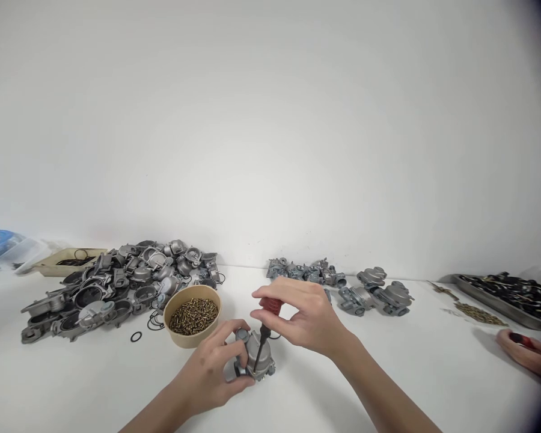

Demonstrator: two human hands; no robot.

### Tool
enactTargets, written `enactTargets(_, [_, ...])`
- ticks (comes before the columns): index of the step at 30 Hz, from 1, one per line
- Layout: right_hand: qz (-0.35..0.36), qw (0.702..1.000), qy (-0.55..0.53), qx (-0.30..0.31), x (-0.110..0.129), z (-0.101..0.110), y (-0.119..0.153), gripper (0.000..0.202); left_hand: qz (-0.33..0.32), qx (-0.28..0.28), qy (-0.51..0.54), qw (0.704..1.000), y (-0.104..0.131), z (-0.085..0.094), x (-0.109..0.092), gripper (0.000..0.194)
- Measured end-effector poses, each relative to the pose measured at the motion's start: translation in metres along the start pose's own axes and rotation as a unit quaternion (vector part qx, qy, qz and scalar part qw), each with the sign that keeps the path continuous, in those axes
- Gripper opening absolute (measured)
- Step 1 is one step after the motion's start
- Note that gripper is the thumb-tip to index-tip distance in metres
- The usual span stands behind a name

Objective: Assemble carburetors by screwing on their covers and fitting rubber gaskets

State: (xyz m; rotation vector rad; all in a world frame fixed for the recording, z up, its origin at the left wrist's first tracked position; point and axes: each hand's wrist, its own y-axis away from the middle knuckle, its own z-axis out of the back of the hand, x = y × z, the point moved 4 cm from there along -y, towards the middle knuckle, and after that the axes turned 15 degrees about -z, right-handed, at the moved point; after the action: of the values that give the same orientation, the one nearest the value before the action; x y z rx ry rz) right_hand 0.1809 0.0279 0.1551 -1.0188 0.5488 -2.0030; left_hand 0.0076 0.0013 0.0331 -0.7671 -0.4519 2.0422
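Observation:
A grey metal housing (260,350) rests on the white table, with my left hand (216,364) closed around its left side. My right hand (303,316) grips the red handle of a screwdriver (270,305) above the housing. The dark shaft slants down, and its tip meets a small brass-coloured screw at the housing's front edge. Just behind my left hand stands a round tan bowl (169,329) full of brass-coloured screws (193,316).
Grey metal covers (142,275) are heaped at the left beside black rings (136,337). More metal bodies (393,296) sit back right. A metal tray (500,307) of dark parts and loose screws (479,313) lie farther right, near another person's hand (529,355) holding something red and black.

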Motion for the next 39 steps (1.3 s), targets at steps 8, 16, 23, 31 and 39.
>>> enactTargets(8, [-0.037, 0.988, -0.043, 0.142, 0.000, 0.006, 0.000, 0.021, 0.154, -0.058, 0.146, 0.976, 0.008, -0.024, 0.010, 0.070])
enactTargets(16, [-0.073, 0.985, -0.021, 0.157, -0.003, 0.014, -0.001, 0.009, 0.196, -0.095, 0.158, 0.963, 0.009, -0.038, 0.017, 0.084])
enactTargets(23, [-0.230, 0.963, -0.046, 0.129, -0.048, 0.024, 0.035, 0.012, 0.166, -0.041, 0.038, 0.984, 0.014, 0.000, 0.023, 0.091])
enactTargets(31, [-0.279, 0.942, -0.124, 0.140, -0.090, 0.001, 0.090, 0.016, 0.180, -0.021, 0.061, 0.981, 0.022, -0.018, 0.037, 0.099])
enactTargets(39, [-0.287, 0.944, -0.157, 0.038, -0.088, 0.008, 0.094, 0.022, 0.178, -0.003, 0.067, 0.982, 0.015, -0.016, 0.026, 0.094])
